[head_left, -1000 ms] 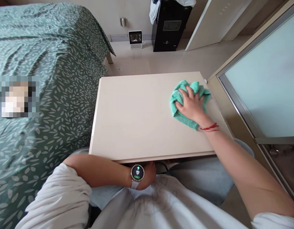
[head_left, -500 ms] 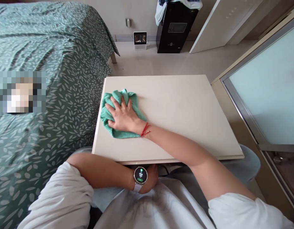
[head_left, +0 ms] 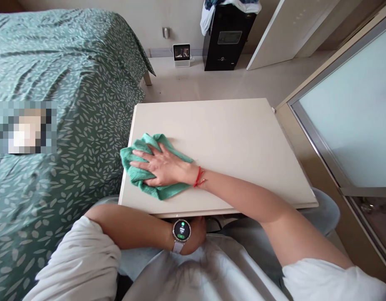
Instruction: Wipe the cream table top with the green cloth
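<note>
A green cloth (head_left: 167, 190) lies bunched on the left part of a cream tabletop (head_left: 230, 138), one fold hanging past its left edge. Spread flat on top of it, my right hand (head_left: 163, 165) presses down with fingers apart; a red string bracelet circles that wrist. My left hand (head_left: 197, 236) rests in my lap against the near table edge, below the top. Its fingers are tucked out of sight, so whatever they do is hidden. A round watch (head_left: 181, 230) sits on the left wrist.
A bed with a green leaf-patterned cover (head_left: 95, 108) stands close on the left. Beyond the table are a small screen device (head_left: 182, 55) on the floor, a black cabinet (head_left: 227, 46) and a door (head_left: 274, 37). A frosted sliding panel (head_left: 352, 113) runs along the right.
My right hand and the green cloth have slid toward me and slightly left, so the cloth now overlaps the left table edge. My left hand stays in place.
</note>
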